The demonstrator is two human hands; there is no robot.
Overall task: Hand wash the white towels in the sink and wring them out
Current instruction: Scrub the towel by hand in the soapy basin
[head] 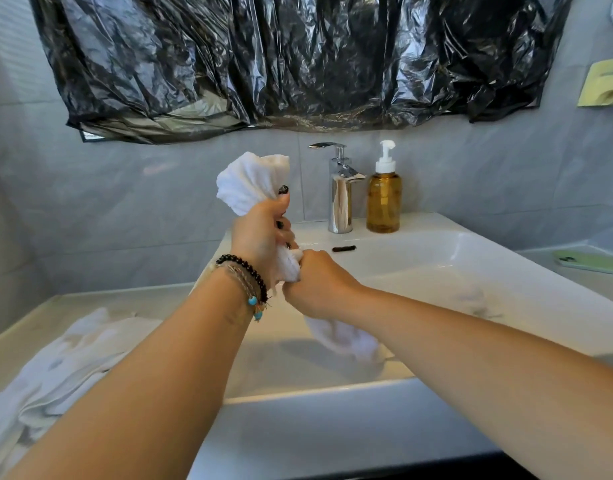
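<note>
A pile of crumpled white cloth towels (52, 368) lies on the pale bench (24, 327) at its left side, just beside the sink. The left hand (260, 237), with a string of black beads and a thin band with blue beads (244, 278) on its wrist, holds up a soft white towel twisted into a rope (253, 183). Its fingers are curled tight round the towel, and one puffy end sticks up above the thumb. The right hand (318, 282) sits just below and touching the left one. Its fingers are wrapped round the lower part of the same towel, and the other end hangs down under it, over the big white square sink (505, 258). At the back edge of the sink stands a shiny silver tap (340, 192). Just to the right of the tap stands a see-through brown soap bottle with a white pump (384, 195). A small dark slot (344, 249) shows in the back wall of the sink. Crinkly black plastic sheet (280, 60) hangs on the grey tiled wall above. A flat pale green thing (592, 261) lies on the bench at the far right.
</note>
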